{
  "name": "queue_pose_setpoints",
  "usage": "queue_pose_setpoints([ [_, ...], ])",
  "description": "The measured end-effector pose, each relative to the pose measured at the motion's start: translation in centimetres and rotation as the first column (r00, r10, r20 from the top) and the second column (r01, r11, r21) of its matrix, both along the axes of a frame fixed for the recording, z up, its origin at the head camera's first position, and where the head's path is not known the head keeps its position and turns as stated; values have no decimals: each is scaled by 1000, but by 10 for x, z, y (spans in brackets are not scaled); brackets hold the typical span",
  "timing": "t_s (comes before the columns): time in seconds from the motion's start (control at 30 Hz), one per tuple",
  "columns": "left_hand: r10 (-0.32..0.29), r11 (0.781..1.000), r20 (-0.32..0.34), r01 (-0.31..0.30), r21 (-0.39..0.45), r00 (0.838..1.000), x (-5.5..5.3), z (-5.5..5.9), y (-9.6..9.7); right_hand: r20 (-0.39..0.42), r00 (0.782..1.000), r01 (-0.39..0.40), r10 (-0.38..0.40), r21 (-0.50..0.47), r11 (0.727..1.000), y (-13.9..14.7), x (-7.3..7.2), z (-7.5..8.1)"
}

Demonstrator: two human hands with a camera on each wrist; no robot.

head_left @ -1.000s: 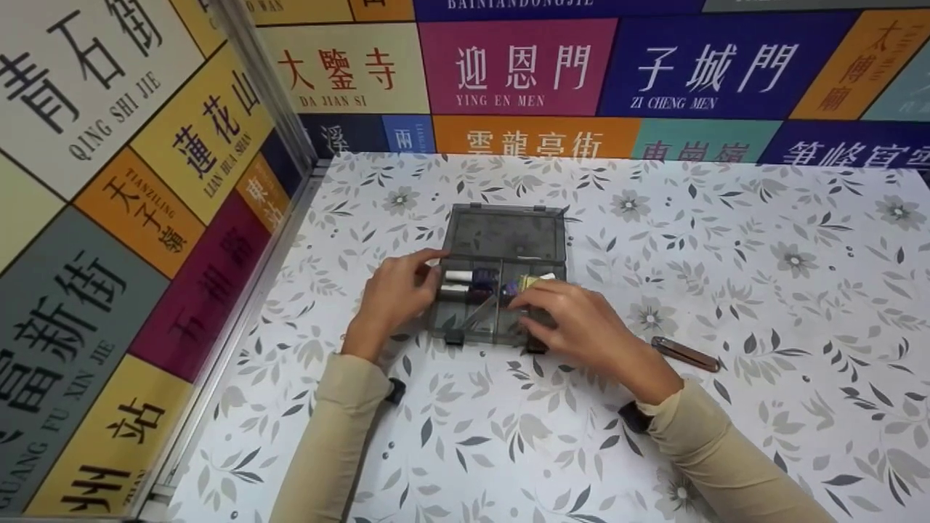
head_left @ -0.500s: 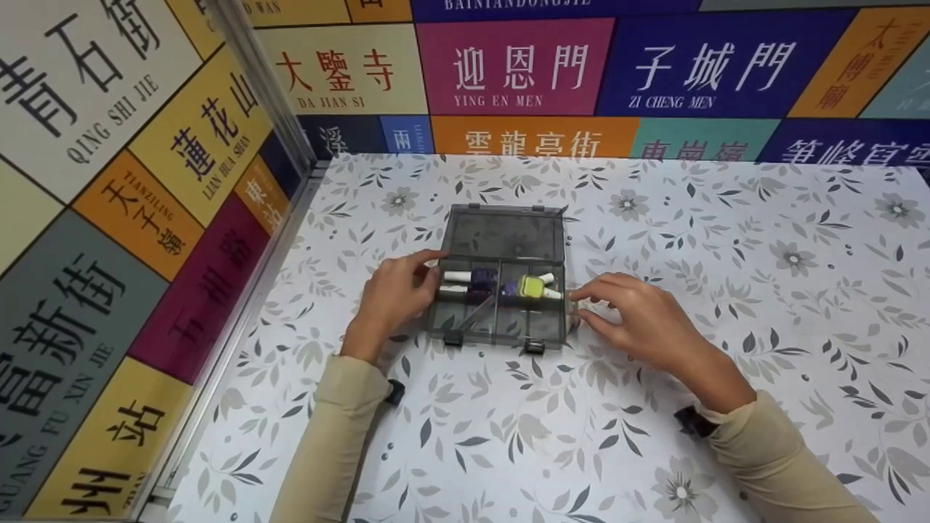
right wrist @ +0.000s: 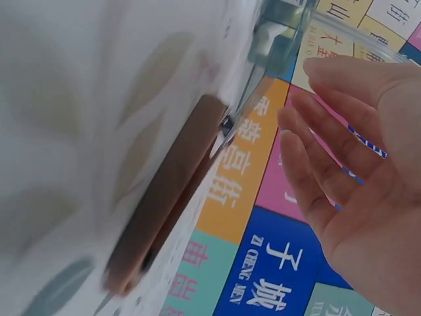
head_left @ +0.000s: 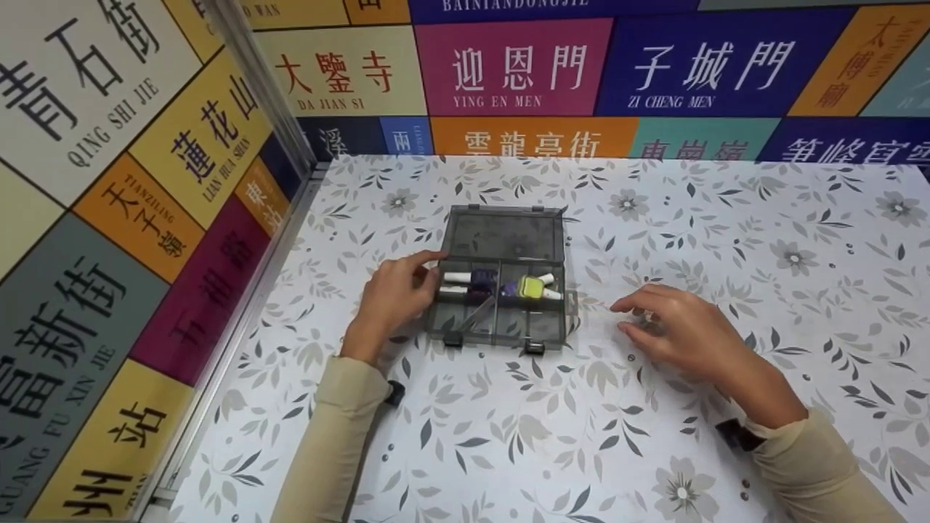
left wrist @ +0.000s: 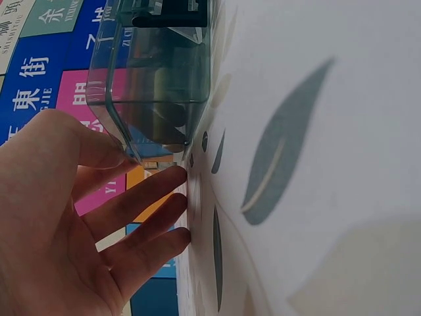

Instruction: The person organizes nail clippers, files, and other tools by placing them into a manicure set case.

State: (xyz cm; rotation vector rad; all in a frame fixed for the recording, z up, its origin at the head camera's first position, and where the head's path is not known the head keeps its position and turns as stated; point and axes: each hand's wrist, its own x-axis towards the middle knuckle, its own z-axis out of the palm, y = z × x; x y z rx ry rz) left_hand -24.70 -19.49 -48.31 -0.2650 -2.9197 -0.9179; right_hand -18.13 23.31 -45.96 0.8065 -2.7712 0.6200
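A smoke-grey see-through compartment box (head_left: 496, 319) stands on the table with its lid (head_left: 507, 234) laid back. Its rear compartments hold dark purple, white-capped bottles (head_left: 482, 279) like nail polish, and a yellow-green one (head_left: 531, 287). My left hand (head_left: 392, 301) rests at the box's left side; in the left wrist view its thumb is at the wall and its fingers are loosely extended. My right hand (head_left: 690, 330), holding nothing, hovers right of the box with relaxed fingers. Below it a slim brown-handled tool (right wrist: 168, 197), like a folding knife, lies on the table, hidden in the head view.
A white cloth with grey leaves and flowers covers the table (head_left: 792, 305). Panels with coloured name signs stand behind (head_left: 519, 69) and along the left side (head_left: 196, 152). A slim strip (head_left: 479, 314) slants across the box's front left part.
My right hand has left the box's right-hand compartments and moved right, now over the brown-handled tool, uncovering the yellow-green bottle. The left hand and box have stayed put.
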Motion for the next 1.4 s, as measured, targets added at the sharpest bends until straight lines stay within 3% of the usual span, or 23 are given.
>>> queue_pose_setpoints([
  [0.4, 2, 1000, -14, -2, -21, 1000, 1, -1, 1, 75, 997, 6, -8, 24, 1000, 29, 11, -6],
  [0.7, 7, 1000, -8, -7, -31, 1000, 1, -1, 1, 179, 983, 27, -37, 58, 998, 46, 18, -6],
  [1.4, 2, 1000, -9, -2, -20, 1000, 2, 0, 1, 222, 973, 30, -61, 139, 990, 56, 20, -4],
])
